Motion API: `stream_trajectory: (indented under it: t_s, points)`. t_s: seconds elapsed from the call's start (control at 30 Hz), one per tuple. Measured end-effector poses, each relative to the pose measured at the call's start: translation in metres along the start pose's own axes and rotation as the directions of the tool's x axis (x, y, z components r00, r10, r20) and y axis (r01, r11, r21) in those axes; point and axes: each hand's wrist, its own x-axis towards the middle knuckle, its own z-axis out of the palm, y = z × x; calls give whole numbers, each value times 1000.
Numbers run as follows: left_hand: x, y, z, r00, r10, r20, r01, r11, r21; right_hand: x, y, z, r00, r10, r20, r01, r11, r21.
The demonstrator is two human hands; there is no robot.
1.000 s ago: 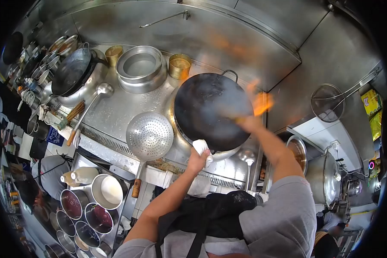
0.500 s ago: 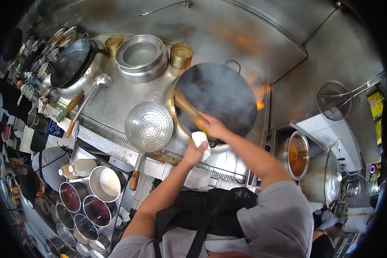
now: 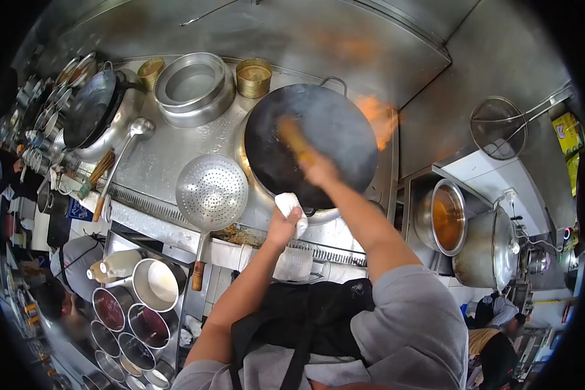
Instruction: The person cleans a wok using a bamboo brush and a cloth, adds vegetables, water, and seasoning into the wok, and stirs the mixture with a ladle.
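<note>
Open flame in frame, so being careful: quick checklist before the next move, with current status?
1. Left hand shielded by cloth at the near rim of the wok: ok.
2. Brush gripped in the right hand: ok, though motion-blurred.
3. Flame contained beneath the wok: not ok, it shows beyond the right rim.
4. Right hand apart from that flame: ok, it is over the wok's interior.
5. Skimmer clear of the wok: cannot tell, it lies close on the left.
6. Wok interior free of residue: cannot tell, haze covers it.
</note>
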Motion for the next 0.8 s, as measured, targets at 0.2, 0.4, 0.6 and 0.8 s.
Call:
stream_trajectory:
  t_s: [0.2, 0.4, 0.6, 0.8]
  points:
    - [5, -16, 12, 996, 62, -70, -62, 998, -7, -18, 94, -105, 821, -210, 531, 362, 911, -199]
    - [2, -12, 7, 997, 13, -71, -13, 1000, 1, 56, 97, -197, 772, 284, -568, -350, 937, -8]
    - [-1, 4, -3, 998, -27, 63, 27, 1000, 4, 28, -2, 23, 994, 73, 81, -74, 997, 8]
    - [-2, -3, -6, 998, 24, 55, -25, 1000, 17, 30, 108, -100, 924, -308, 229, 377, 836, -399]
